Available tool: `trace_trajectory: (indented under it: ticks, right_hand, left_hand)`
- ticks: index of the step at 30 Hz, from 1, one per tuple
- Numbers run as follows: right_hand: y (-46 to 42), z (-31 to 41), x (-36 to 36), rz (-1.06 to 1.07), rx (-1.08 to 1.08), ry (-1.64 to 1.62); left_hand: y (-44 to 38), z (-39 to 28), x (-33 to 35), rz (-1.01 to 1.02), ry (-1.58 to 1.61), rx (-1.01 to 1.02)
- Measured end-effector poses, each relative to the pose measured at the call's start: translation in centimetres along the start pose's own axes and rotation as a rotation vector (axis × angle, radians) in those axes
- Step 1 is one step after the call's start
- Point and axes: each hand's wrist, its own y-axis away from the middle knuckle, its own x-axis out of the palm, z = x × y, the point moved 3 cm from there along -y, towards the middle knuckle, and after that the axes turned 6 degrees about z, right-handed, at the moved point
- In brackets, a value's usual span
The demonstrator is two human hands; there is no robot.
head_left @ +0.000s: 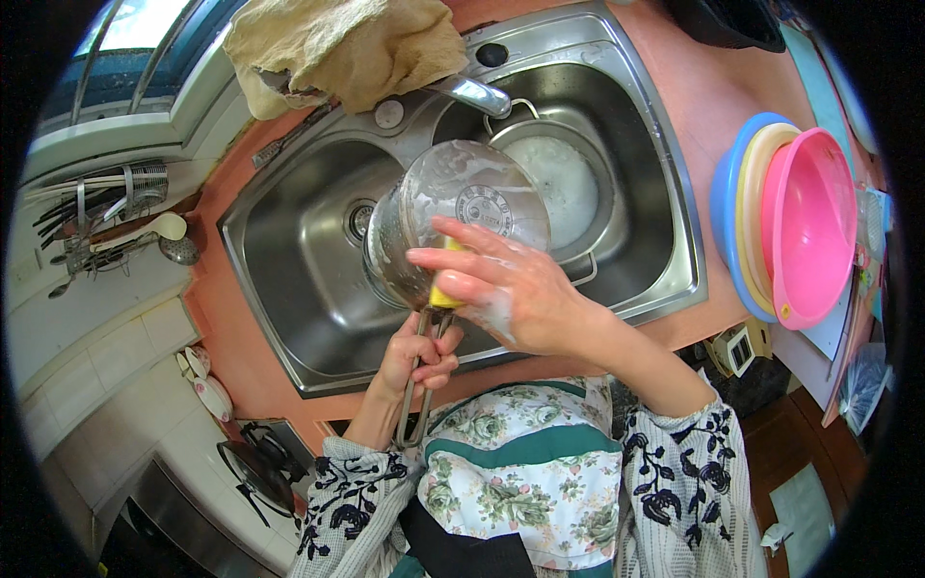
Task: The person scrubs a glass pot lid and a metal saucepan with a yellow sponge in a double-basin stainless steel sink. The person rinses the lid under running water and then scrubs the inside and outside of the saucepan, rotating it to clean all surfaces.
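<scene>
My left hand [419, 357] grips the long wire handle [413, 412] of a steel saucepan [473, 180]. The pan is tipped on its side above the sink divider, its stamped underside showing and streaked with suds. My right hand [513, 285], foamy at the back, presses a yellow sponge [446, 289] against the pan's side near the handle. Behind the saucepan, a two-handled steel pot [603, 184] full of foamy water [556, 188] sits in the right basin. The pan's mouth faces away, so its inside is mostly hidden.
The double steel sink [289, 289] has a chrome faucet [473, 94] with a tan cloth [347, 50] behind it. Stacked plastic basins [809, 231] stand on the right counter. Utensils hang in a wall rack [123, 209] at left; bowls [213, 397] sit below, near a dark lidded pan [256, 469].
</scene>
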Motion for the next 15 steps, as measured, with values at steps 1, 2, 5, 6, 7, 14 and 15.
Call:
trace_trajectory:
  ticks: [1, 2, 5, 6, 7, 14, 15]
  right_hand:
    - [-0.9, 0.1, 0.2, -0.011, 0.004, -0.008]
    - [-1.9, 0.1, 0.4, -0.022, 0.008, -0.017]
    - [-3.5, -2.6, 0.6, -0.177, 0.080, 0.017]
    - [-3.7, -4.0, 0.5, -0.229, 0.185, 0.021]
    - [-3.6, -5.5, 0.5, -0.284, 0.294, 0.031]
    - [2.6, -11.4, 1.5, -0.311, 0.960, -0.213]
    - [2.6, -11.3, 1.5, -0.329, 0.981, -0.196]
  left_hand:
    - [0.1, 0.1, -0.1, -0.013, -0.012, -0.004]
    - [0.1, 0.2, -0.1, -0.027, -0.023, -0.008]
    - [0.3, 0.5, -0.6, -0.004, 0.024, -0.002]
    - [0.3, 0.4, -0.9, 0.015, 0.051, 0.005]
    - [0.4, 0.4, -1.0, 0.025, 0.052, 0.005]
    - [0.7, 1.0, -3.7, 0.103, 0.140, -0.012]
    - [0.6, 0.9, -3.7, 0.114, 0.145, -0.024]
